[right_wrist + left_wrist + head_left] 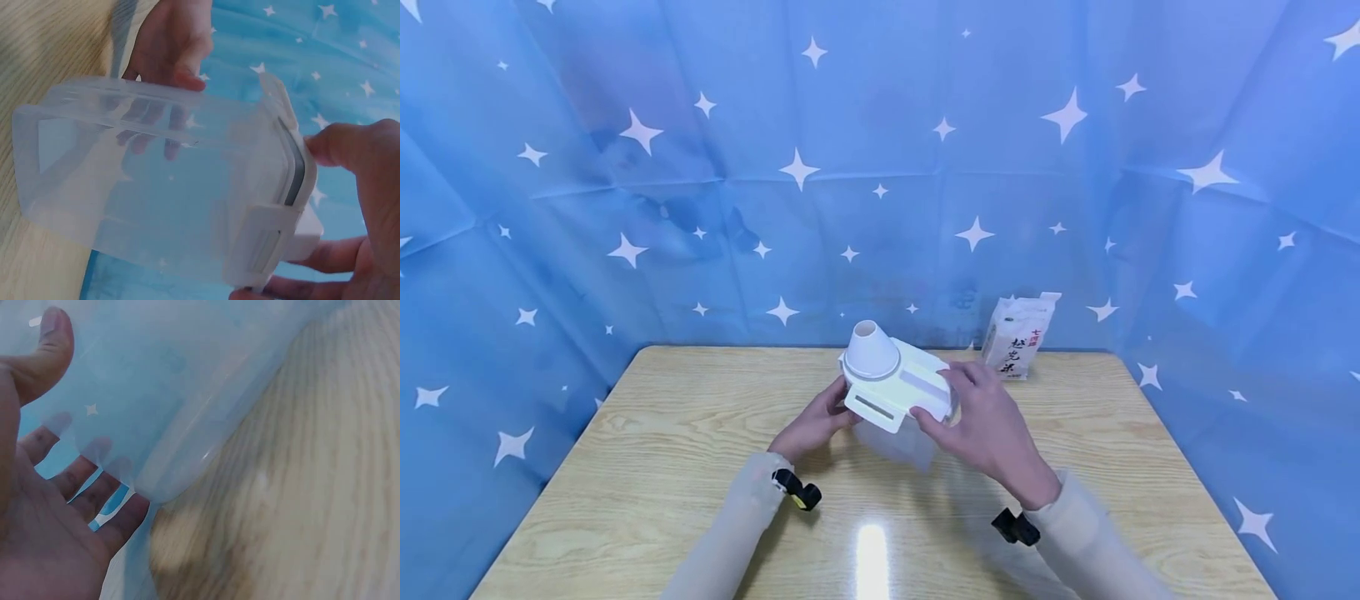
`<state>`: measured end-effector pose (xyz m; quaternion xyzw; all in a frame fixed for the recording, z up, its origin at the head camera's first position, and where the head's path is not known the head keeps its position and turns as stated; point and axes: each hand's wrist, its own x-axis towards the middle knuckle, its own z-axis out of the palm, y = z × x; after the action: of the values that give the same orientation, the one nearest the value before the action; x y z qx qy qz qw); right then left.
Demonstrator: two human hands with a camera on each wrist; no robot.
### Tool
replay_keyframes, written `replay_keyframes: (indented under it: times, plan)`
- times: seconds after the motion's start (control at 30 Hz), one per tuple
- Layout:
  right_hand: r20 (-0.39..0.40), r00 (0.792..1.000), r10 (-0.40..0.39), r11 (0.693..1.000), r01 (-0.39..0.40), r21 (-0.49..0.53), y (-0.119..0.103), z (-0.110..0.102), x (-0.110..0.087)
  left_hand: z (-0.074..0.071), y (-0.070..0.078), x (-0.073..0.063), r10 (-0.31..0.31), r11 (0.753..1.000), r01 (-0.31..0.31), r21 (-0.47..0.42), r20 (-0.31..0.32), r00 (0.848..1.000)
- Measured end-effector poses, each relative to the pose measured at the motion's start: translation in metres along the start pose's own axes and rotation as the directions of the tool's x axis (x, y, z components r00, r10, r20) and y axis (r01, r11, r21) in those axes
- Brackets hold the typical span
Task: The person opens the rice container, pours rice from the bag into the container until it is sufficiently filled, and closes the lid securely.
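Note:
A clear plastic food storage container [895, 446] with a white lid [917, 354] is held tilted between both hands over the table. On the lid sits a white cone-shaped cup [871, 357], and a slotted side latch [872, 408] shows at the near edge. My left hand [816, 423] holds the container's side; through the plastic [169, 200] its fingers are visible in the right wrist view. At the lid end, my right hand [988, 433] grips the lid's edge with thumb and fingers spread across it. Nothing shows inside the container.
A white bag with printed characters [1018, 337] stands at the back right of the wooden table [685, 417]. Behind the table hangs a blue curtain with white stars [865, 100]. Each wrist bears a small black camera [1015, 527].

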<state>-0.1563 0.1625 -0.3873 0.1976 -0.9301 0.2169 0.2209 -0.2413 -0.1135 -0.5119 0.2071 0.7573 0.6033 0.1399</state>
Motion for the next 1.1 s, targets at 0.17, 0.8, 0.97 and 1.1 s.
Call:
replay_keyframes:
  times: [0.17, 0.8, 0.97, 1.1]
  plan:
    - [-0.005, 1.000, 0.008, 0.998, -0.009, -0.060, -0.007, 0.001, -0.003, -0.002, -0.001, 0.004, 0.015, 1.000, -0.015, -0.005, 0.020, 1.000]
    - [0.232, 0.972, -0.046, 0.993, 0.021, 0.112, 0.011, -0.024, 0.008, 0.017, 0.018, -0.019, -0.033, 0.995, 0.016, -0.098, -0.179, 0.983]
    - [0.272, 0.954, -0.121, 0.972, 0.059, 0.226, 0.028, -0.025, 0.017, 0.038, 0.024, -0.028, -0.012, 0.999, 0.000, -0.040, -0.295, 0.956]
    - [0.333, 0.932, -0.145, 0.948, 0.035, 0.315, 0.043, -0.024, 0.022, 0.054, 0.025, -0.032, 0.027, 1.000, -0.021, 0.020, -0.362, 0.932]
